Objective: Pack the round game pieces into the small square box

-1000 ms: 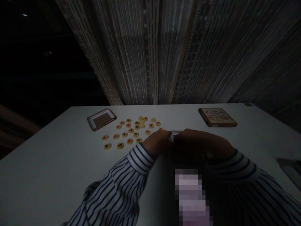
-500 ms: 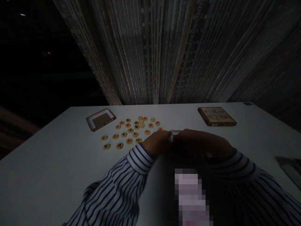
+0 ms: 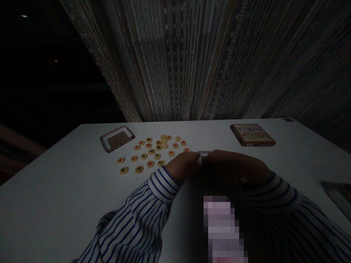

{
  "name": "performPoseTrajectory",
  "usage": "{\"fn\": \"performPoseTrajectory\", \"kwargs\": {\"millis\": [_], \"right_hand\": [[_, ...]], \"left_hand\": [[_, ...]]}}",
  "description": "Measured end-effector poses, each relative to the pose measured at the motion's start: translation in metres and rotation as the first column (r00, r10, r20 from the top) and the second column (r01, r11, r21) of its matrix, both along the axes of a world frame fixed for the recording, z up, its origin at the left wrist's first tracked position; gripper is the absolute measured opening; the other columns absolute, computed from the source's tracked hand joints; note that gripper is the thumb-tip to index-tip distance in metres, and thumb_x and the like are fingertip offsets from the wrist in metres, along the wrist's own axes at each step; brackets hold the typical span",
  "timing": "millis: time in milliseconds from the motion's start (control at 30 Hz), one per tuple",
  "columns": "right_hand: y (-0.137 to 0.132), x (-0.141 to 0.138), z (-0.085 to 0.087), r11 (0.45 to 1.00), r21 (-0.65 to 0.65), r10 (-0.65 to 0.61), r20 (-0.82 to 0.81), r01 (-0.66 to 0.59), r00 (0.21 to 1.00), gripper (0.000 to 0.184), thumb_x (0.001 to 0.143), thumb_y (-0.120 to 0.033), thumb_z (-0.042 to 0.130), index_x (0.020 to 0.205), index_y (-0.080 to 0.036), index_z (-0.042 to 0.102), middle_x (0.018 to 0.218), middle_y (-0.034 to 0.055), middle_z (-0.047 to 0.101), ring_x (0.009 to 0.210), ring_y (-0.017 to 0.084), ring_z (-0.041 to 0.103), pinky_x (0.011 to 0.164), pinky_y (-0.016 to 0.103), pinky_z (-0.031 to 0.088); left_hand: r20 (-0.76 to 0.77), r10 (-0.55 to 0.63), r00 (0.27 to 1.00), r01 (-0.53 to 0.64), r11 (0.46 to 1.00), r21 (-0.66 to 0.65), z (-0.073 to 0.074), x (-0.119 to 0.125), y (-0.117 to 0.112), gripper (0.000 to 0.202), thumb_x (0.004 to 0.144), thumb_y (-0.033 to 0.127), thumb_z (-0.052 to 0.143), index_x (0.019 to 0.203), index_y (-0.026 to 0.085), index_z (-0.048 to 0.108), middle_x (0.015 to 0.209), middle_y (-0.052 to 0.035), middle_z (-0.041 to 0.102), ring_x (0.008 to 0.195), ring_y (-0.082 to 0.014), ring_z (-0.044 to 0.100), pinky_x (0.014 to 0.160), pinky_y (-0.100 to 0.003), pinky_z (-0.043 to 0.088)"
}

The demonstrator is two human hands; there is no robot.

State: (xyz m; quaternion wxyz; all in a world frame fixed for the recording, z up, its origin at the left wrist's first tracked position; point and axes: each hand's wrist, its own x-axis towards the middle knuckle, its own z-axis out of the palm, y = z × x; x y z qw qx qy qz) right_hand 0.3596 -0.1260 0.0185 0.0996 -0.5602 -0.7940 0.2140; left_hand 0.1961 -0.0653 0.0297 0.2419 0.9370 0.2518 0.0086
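Note:
My left hand point(image 3: 183, 166) and my right hand point(image 3: 231, 166) meet at the middle of the white table point(image 3: 68, 190), fingers curled. Between them they pinch a small white thing point(image 3: 203, 155), folded or flat; the dim light hides what it is. Several round pale game pieces point(image 3: 152, 153) with red or black marks lie scattered just left of my left hand. Both sleeves are white with blue stripes.
An open shallow box tray point(image 3: 117, 138) lies at the back left of the pieces. A brown printed box lid point(image 3: 252, 134) lies at the back right. A striped curtain point(image 3: 197, 58) hangs behind the table. A dark object point(image 3: 338, 191) sits at the right edge.

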Motion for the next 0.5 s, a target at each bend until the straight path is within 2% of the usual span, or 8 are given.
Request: {"fn": "performPoseTrajectory", "kwargs": {"millis": [100, 233, 300, 400, 500], "right_hand": [[-0.0005, -0.0014, 0.0025, 0.997, 0.038, 0.073, 0.014, -0.073, 0.997, 0.027, 0.076, -0.010, 0.044, 0.088, -0.020, 0.066, 0.090, 0.0050, 0.068, 0.081, 0.017, 0.061, 0.074, 0.030, 0.048], [-0.0014, -0.0025, 0.0035, 1.000, 0.006, 0.012, 0.006, -0.012, 1.000, 0.028, 0.076, -0.011, 0.045, 0.092, -0.019, 0.066, 0.081, 0.0045, 0.069, 0.077, 0.017, 0.061, 0.070, 0.029, 0.048], [-0.0016, -0.0023, 0.0027, 1.000, 0.016, -0.019, 0.007, 0.019, 1.000, 0.027, 0.075, -0.012, 0.047, 0.092, -0.020, 0.067, 0.083, 0.0047, 0.069, 0.078, 0.018, 0.061, 0.069, 0.029, 0.048], [-0.0010, -0.0008, 0.0007, 1.000, 0.026, 0.018, -0.002, -0.018, 1.000, 0.027, 0.074, -0.013, 0.050, 0.092, -0.022, 0.067, 0.086, 0.0040, 0.069, 0.077, 0.018, 0.061, 0.069, 0.028, 0.048], [-0.0008, 0.0009, 0.0003, 0.998, -0.001, 0.057, 0.009, -0.057, 0.998, 0.022, 0.074, -0.013, 0.050, 0.085, -0.021, 0.067, 0.077, 0.0019, 0.069, 0.067, 0.014, 0.060, 0.064, 0.026, 0.047]], "left_hand": [[0.017, -0.003, 1.000, 0.002, 1.000, 0.021, -0.0021, -0.0001, 0.0006, 0.027, 0.076, 0.013, 0.046, 0.100, 0.012, 0.058, 0.093, -0.0111, 0.067, 0.081, -0.0182, 0.062, 0.069, -0.028, 0.046], [0.005, -0.001, 1.000, 0.001, 1.000, 0.023, -0.0011, 0.0001, -0.0003, 0.028, 0.077, 0.013, 0.045, 0.101, 0.012, 0.058, 0.092, -0.0110, 0.067, 0.080, -0.0181, 0.062, 0.067, -0.028, 0.046], [0.010, -0.004, 1.000, 0.004, 1.000, 0.009, 0.0000, 0.0000, -0.0007, 0.027, 0.077, 0.013, 0.046, 0.101, 0.012, 0.058, 0.092, -0.0108, 0.067, 0.079, -0.0173, 0.062, 0.068, -0.028, 0.045], [0.014, -0.014, 1.000, 0.014, 1.000, -0.010, 0.0009, -0.0004, -0.0010, 0.027, 0.076, 0.013, 0.046, 0.100, 0.011, 0.059, 0.092, -0.0105, 0.067, 0.079, -0.0162, 0.061, 0.068, -0.027, 0.045], [0.015, -0.016, 1.000, 0.016, 1.000, -0.006, 0.0008, -0.0007, -0.0006, 0.028, 0.076, 0.013, 0.046, 0.100, 0.011, 0.059, 0.090, -0.0099, 0.067, 0.076, -0.0156, 0.061, 0.066, -0.026, 0.045]]}}
